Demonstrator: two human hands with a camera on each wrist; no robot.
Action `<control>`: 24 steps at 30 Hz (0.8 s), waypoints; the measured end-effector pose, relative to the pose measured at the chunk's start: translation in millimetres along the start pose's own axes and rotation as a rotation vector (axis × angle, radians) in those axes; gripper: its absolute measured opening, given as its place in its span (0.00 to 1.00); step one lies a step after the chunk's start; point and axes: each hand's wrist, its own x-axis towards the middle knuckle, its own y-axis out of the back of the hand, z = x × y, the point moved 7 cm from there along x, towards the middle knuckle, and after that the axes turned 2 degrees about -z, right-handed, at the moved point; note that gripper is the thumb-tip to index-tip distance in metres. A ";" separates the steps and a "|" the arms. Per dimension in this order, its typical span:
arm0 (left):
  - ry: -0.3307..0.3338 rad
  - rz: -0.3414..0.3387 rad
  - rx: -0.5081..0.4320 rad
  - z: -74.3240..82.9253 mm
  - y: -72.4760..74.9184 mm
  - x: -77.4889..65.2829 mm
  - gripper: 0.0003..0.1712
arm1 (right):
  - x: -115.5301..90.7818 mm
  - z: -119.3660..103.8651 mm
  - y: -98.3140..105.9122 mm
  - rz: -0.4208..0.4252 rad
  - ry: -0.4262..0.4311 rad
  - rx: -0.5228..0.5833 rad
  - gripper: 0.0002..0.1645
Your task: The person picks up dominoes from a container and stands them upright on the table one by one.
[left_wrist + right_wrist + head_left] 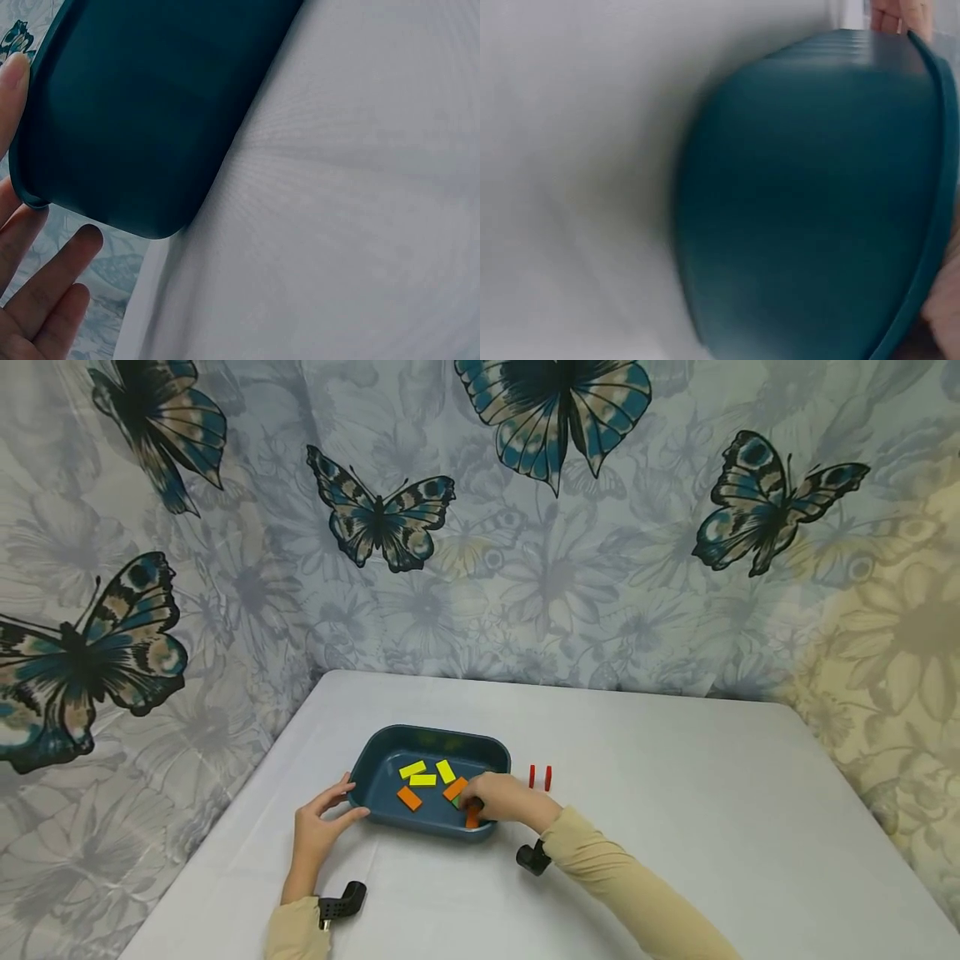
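Observation:
A dark teal rectangular dish (pixel 435 828) stands on the white table, with small flat blocks inside. Three are yellow, among them a yellow block (pixel 423 780) in the middle. An orange block (pixel 409 798) lies near the front wall, and another orange block (pixel 455 788) overlaps a green piece (pixel 455 802). My left hand (pixel 318 831) holds the dish's left corner, thumb and fingers spread at the rim. Reaching in over the right end, my right hand (pixel 498 797) pinches a darker orange block (pixel 472 817) by the front right corner; its fingertips are partly hidden.
Two short red sticks (pixel 548 778) stand or lie side by side on the table (pixel 675 793), right of the dish. Behind the table hangs a butterfly-patterned cloth (pixel 555 568). The right wrist view shows the dish's outer wall (pixel 802 195) close up.

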 end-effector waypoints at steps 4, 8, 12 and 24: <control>0.007 -0.007 0.010 0.4 -2.3 -0.3 0.25 | 1.9 1.1 -3.8 -0.043 -0.068 -0.074 0.16; 0.009 0.000 0.022 -1.1 -0.4 -0.9 0.25 | 12.3 5.8 -13.8 -0.107 -0.066 -0.116 0.15; 0.020 -0.005 0.027 -13.7 1.1 -2.6 0.25 | 19.1 4.9 -21.4 -0.206 -0.078 -0.148 0.15; 0.046 -0.006 -0.033 -35.9 -0.5 -3.3 0.25 | 23.2 -8.3 -21.1 -0.184 -0.049 -0.310 0.09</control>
